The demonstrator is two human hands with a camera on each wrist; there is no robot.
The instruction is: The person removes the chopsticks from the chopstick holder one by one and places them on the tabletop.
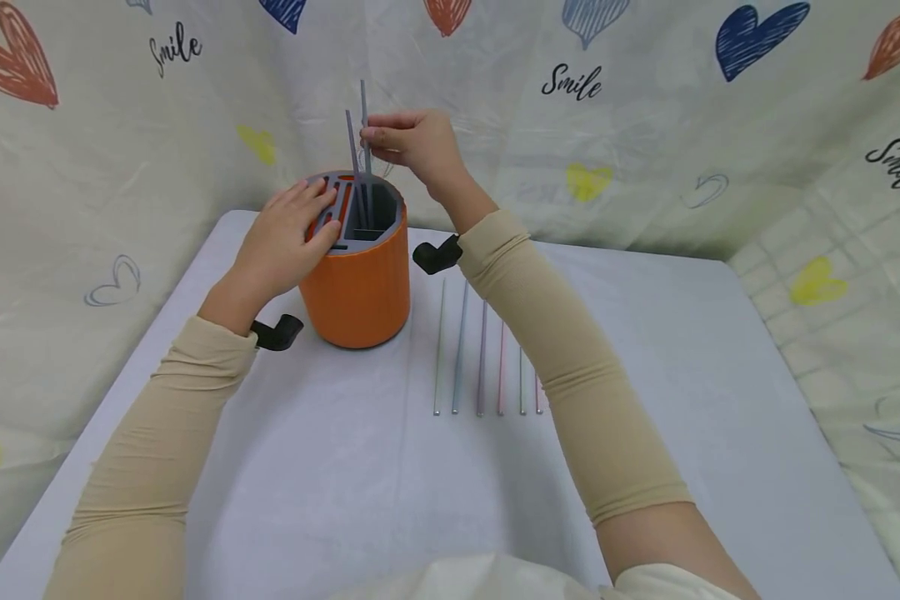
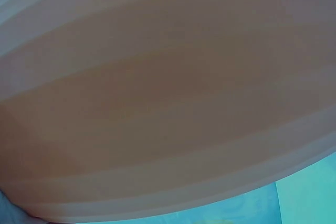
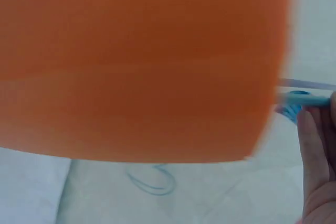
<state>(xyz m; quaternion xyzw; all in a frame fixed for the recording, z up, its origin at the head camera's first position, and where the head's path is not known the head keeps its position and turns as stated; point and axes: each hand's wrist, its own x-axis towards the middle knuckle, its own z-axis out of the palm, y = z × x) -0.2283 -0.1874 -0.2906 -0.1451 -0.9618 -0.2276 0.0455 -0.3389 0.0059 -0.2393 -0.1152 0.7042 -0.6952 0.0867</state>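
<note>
An orange cylindrical holder with a grey slotted top stands at the back left of the table. My left hand rests on its top, fingers stretched over the slots. Behind the rim, my right hand pinches a thin grey-blue rod near its upper part; the rod's lower part is inside the large compartment. Another thin rod leans upright beside it in the same compartment. The holder's wall fills the left wrist view. In the right wrist view, fingers grip the bluish rod at the right edge.
Several thin coloured rods with small silver knobs, like knitting needles, lie side by side on the white table, partly under my right forearm. A curtain printed with hearts hangs close behind the holder.
</note>
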